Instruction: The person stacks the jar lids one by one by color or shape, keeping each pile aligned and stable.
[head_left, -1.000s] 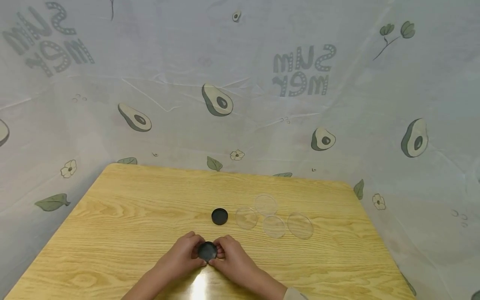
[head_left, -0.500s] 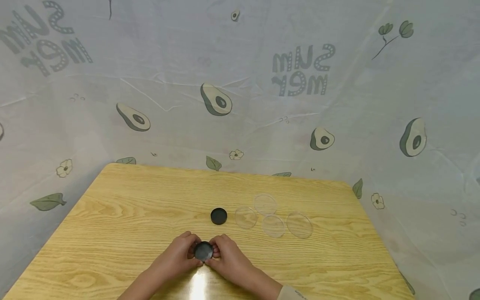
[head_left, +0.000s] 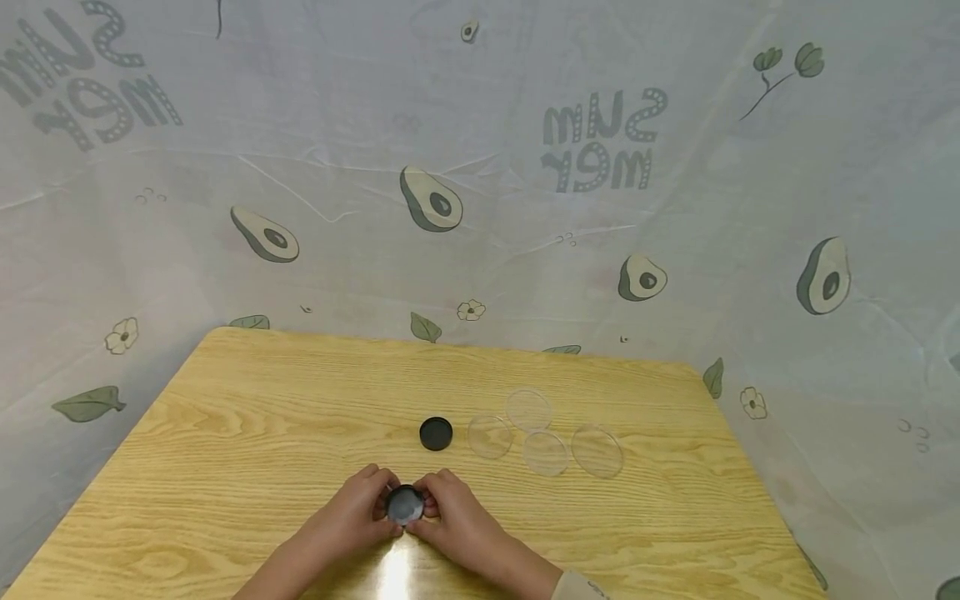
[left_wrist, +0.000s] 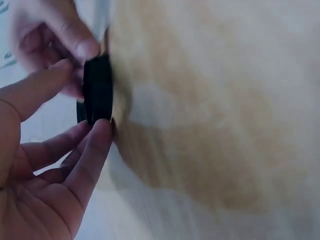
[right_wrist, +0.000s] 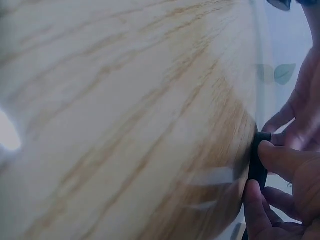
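A small round black dish (head_left: 406,505), shallow with a raised rim and a greyish, shiny inner face, is held between both hands near the front of the table. My left hand (head_left: 351,510) pinches its left edge with thumb and fingers. On the opposite edge, my right hand (head_left: 459,518) grips it the same way. Seen edge-on in the left wrist view, the black dish (left_wrist: 98,90) looks thick-walled. Fingers cover part of its side in the right wrist view. Just behind the hands lies a second black dish (head_left: 436,433), flat on the table.
Several thin clear discs lie right of the second dish: a left one (head_left: 490,437), a rear one (head_left: 528,410), a middle one (head_left: 545,452) and a larger right one (head_left: 597,451). The wood-grain table (head_left: 247,417) meets a printed cloth (head_left: 517,275) behind it.
Both hands and the held dish have shifted slightly left. The grip looks the same. The whole view has drifted a little, and the other items keep their places on the table.
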